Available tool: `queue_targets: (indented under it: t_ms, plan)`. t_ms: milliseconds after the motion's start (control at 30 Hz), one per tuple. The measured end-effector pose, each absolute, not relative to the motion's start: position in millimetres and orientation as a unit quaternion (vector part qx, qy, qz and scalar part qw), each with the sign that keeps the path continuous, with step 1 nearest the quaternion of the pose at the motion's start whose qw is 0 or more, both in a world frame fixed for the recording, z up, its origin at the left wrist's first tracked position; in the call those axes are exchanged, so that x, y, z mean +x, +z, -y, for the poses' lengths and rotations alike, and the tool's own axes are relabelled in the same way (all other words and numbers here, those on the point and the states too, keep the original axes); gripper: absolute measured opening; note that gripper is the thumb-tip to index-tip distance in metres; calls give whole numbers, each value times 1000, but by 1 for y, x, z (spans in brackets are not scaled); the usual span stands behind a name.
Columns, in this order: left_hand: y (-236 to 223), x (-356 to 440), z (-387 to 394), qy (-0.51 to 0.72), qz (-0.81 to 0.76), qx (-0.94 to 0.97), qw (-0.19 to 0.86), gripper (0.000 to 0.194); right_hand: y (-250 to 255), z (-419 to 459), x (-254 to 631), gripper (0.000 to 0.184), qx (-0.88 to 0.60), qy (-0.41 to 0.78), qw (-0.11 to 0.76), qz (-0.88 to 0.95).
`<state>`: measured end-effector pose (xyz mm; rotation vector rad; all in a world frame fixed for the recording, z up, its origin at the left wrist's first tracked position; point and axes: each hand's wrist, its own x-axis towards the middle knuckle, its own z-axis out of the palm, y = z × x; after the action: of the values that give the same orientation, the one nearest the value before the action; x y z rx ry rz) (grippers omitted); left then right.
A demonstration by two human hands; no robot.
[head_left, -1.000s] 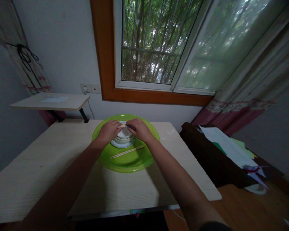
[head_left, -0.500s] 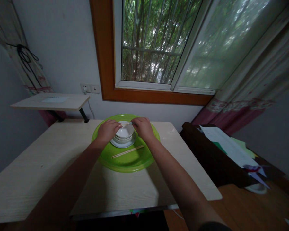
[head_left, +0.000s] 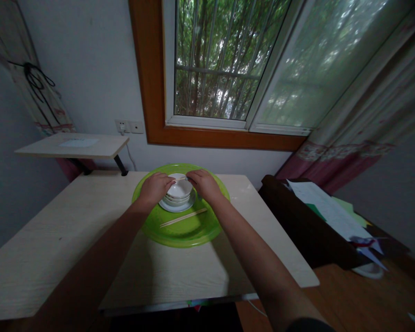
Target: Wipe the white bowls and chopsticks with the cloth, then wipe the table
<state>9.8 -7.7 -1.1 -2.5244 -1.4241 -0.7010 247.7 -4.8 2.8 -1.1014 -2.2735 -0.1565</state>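
A round green tray (head_left: 190, 233) lies on the pale wooden table (head_left: 69, 240). On the tray stands a stack of white bowls (head_left: 179, 191) on a white plate, and in front of the stack lies a pair of wooden chopsticks (head_left: 183, 217). My left hand (head_left: 155, 187) is closed on the left rim of the top bowl. My right hand (head_left: 200, 183) is closed at the stack's right rim, and its fingertips pinch a thin stick that lies across the top bowl.
A small raised shelf (head_left: 72, 145) stands at the table's far left, below a wall socket (head_left: 128, 127). A dark side table with papers (head_left: 328, 216) sits to the right. Behind are a window (head_left: 228, 60) and curtains (head_left: 366, 115).
Both hands have drawn apart from over the bowls to their sides, uncovering the top bowl. The chopsticks on the tray have not moved.
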Motion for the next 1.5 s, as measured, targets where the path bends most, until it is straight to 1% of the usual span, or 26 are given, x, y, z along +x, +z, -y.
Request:
queue_targets:
  t_ms: [133,233,367,533,667,867,1100,1300,1500]
  plan:
    - [-3,13,8,-222,456,-859,70,30,0,8,240,36,-362,-36,309,879]
    - [-3,16,8,-223,449,-864,53,31,1,10,238,30,-363,-34,303,880]
    - [0,16,9,-233,476,-847,42,28,2,8,241,21,-414,-42,289,862]
    - [4,11,13,-265,530,-802,71,29,4,4,251,21,-508,-62,306,803]
    - [5,10,14,-271,528,-801,71,31,4,2,255,20,-526,-57,306,791]
    - [2,13,13,-219,506,-829,96,32,3,4,251,20,-480,-32,286,829]
    - [2,17,18,-192,463,-862,76,33,-2,6,242,18,-382,-19,279,881]
    - [5,16,19,-247,482,-838,64,32,0,6,243,18,-397,3,310,864]
    - [9,9,17,-337,551,-760,75,30,1,0,251,15,-493,-28,330,804]
